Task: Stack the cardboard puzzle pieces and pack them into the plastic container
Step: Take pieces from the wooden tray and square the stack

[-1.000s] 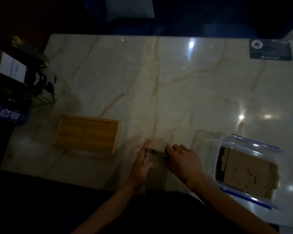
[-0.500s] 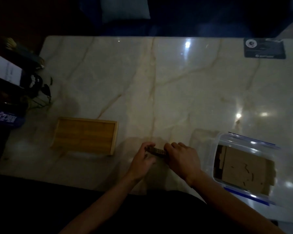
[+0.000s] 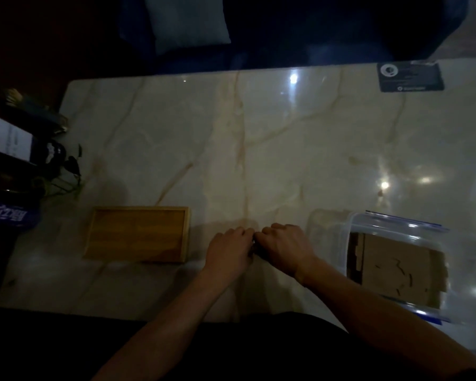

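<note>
My left hand (image 3: 228, 247) and my right hand (image 3: 285, 246) meet knuckle to knuckle on the marble table (image 3: 259, 149) near its front edge. Both are closed around a small stack of cardboard puzzle pieces (image 3: 254, 250), which is almost wholly hidden between them. To the right stands the clear plastic container (image 3: 349, 235) with blue clips. Brown cardboard pieces (image 3: 396, 270) lie flat in its bottom.
An empty wooden tray (image 3: 138, 233) lies left of my hands. At the table's left edge are a dark bottle (image 3: 14, 138), plant stems (image 3: 63, 174) and a blue packet (image 3: 8, 217). A dark card (image 3: 411, 77) lies at the far right corner.
My left hand went from an open, flat palm beside the stack to fingers curled over it, and both hands closed together so the stack is now hidden.
</note>
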`<control>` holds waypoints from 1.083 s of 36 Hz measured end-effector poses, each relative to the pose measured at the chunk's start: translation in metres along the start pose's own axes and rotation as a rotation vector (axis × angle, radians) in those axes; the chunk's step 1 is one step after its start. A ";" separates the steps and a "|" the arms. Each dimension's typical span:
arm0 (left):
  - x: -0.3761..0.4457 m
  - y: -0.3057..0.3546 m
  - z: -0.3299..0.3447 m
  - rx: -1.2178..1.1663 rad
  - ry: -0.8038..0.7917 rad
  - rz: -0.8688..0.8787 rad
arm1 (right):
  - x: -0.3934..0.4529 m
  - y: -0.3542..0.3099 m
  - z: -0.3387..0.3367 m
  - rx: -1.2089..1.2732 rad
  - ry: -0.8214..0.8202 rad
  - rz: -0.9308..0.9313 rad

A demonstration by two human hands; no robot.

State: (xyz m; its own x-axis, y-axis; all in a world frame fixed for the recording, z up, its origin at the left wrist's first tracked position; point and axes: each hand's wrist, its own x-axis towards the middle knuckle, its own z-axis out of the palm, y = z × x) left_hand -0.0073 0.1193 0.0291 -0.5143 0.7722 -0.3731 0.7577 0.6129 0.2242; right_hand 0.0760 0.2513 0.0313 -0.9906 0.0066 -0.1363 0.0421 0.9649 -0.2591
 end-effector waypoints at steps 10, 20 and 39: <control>0.003 -0.003 0.006 0.051 0.054 0.055 | -0.046 -0.001 0.017 0.670 0.199 0.664; 0.006 -0.007 0.003 0.055 0.036 0.111 | -0.073 -0.012 0.021 1.313 0.560 0.815; 0.007 -0.010 0.003 0.057 0.042 0.106 | -0.065 -0.012 0.035 1.545 0.552 0.957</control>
State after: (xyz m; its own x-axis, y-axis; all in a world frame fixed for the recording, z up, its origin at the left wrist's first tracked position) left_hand -0.0169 0.1181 0.0216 -0.4458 0.8391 -0.3118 0.8294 0.5182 0.2086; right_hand 0.1444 0.2300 0.0095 -0.4795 0.6958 -0.5347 0.2786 -0.4571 -0.8447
